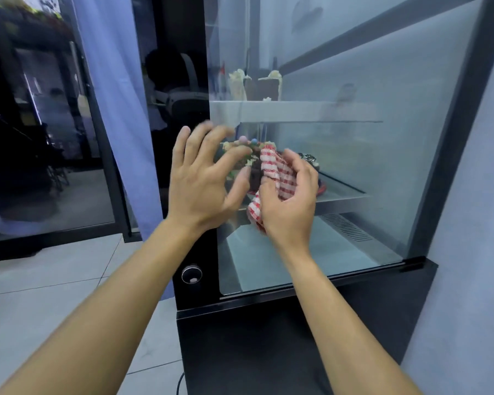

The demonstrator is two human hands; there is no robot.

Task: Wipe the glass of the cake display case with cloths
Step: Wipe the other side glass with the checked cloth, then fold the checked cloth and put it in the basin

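- Right hand (290,195) grips a bunched red-and-white checked cloth (274,172), fingers curled round it, in front of the side glass (368,172) of the cake display case (297,323). Whether cloth touches the pane: cannot tell.
- Left hand (204,178) holds nothing; fingers spread and slightly bent, fingertips blurred, near the case's black corner post (194,238) and just beside the cloth.
- Task says cloths; only one shows. The left hand is bare.
- Risk: bare left fingertips land on the glass and leave fresh smears, undoing the wipe. Cause: the hand hovers close to the pane with no cloth under it.
- Risk: the cloth, wadded tight, meets the glass on a small patch only, so streaks and missed bands remain. Cause: it is balled up, not spread flat.
- Risk: a loose tail of cloth hangs below the palm; it could slip from the grip during a fast stroke.
- Risk: a hard push near the post could knock the round dial (192,274) below. Likely minor.
- Decorated cake (240,155) and cake slices (257,84) sit on shelves behind the pane, so wiping outside should not reach them.
- Glass looks hazy with reflections; judging which areas are clean is difficult from this angle.
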